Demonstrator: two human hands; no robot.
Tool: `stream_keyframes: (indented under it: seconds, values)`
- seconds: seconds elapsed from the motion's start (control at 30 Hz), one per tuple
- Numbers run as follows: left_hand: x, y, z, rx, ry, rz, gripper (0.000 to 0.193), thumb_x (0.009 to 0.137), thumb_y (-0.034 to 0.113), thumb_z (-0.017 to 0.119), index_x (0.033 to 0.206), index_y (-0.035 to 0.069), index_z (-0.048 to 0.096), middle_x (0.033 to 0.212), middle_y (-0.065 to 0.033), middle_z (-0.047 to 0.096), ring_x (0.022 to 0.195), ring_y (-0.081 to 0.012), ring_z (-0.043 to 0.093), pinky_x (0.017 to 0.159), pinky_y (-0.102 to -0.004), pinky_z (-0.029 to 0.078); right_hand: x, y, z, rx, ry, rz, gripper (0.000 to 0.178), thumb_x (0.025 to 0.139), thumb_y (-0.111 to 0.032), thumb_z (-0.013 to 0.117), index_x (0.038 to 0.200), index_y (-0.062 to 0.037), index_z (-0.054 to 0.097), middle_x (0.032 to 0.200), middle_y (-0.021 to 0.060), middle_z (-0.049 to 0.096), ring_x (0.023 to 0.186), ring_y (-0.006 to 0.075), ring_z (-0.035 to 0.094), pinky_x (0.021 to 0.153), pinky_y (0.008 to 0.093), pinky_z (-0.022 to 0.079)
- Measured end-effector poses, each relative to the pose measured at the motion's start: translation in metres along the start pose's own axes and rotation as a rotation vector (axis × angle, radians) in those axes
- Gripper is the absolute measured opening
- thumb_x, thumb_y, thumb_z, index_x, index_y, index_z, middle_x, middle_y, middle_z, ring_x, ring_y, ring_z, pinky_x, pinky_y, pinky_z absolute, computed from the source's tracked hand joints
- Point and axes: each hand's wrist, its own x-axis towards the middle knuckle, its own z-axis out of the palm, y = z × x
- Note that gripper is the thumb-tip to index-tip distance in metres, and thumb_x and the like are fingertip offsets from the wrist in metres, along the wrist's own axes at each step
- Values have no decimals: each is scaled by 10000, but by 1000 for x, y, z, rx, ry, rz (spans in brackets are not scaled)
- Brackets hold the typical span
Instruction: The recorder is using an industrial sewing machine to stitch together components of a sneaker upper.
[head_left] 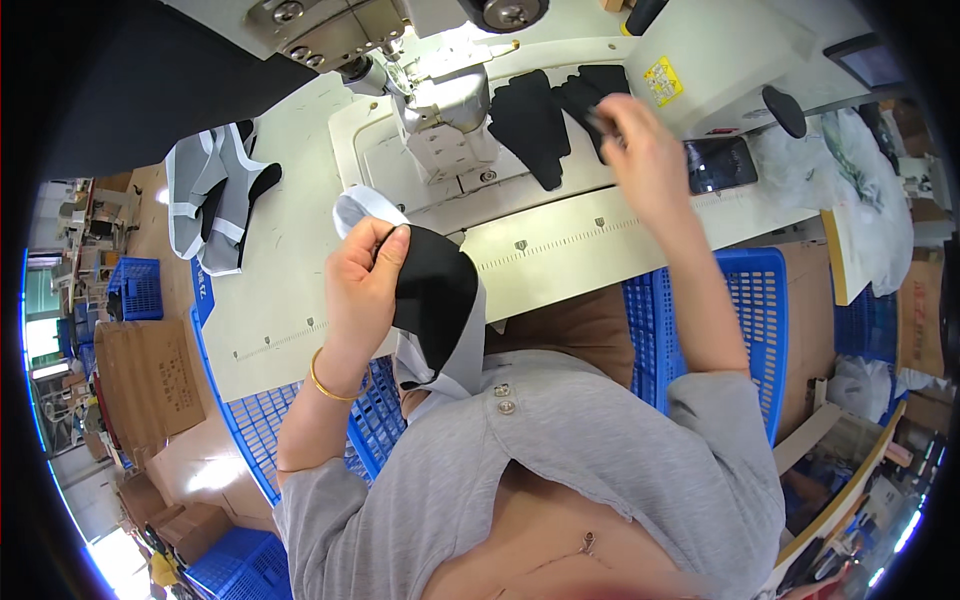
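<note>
My left hand (362, 272) grips a fabric piece (432, 292), black on one side with a pale grey-white edge, held up above the near edge of the sewing table (560, 245). My right hand (640, 150) reaches forward to a stack of black fabric pieces (530, 120) lying beside the sewing machine head (440, 110), its fingers closed on the edge of one black piece (592, 98). A gold bangle sits on my left wrist.
A grey and white garment bundle (215, 195) lies on the table's left. Blue plastic crates (750, 300) stand under and beside the table. A phone (720, 165) rests at the right. Cardboard boxes (150, 375) sit on the floor left.
</note>
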Motion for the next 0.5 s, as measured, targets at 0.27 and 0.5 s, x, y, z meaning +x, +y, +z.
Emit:
stream_keyframes:
  seconds: [0.27,0.5]
  values:
    - [8,24,9,280,10,66,201,976,148,593,825,19,565,695,48,514,685,-35,426,622,-213,375,44,57,28,-321,45,-118,292,830,-20,579,1121,-51,583,1236,128,575,920,339,665,772,440,548]
    - [3,18,8,245,-21,49,197,974,150,595,833,14,573,700,30,528,693,-45,441,636,-222,391,93,81,50,-486,-165,-43,180,882,-47,496,1042,-37,579,1099,158,617,917,379,630,790,471,516]
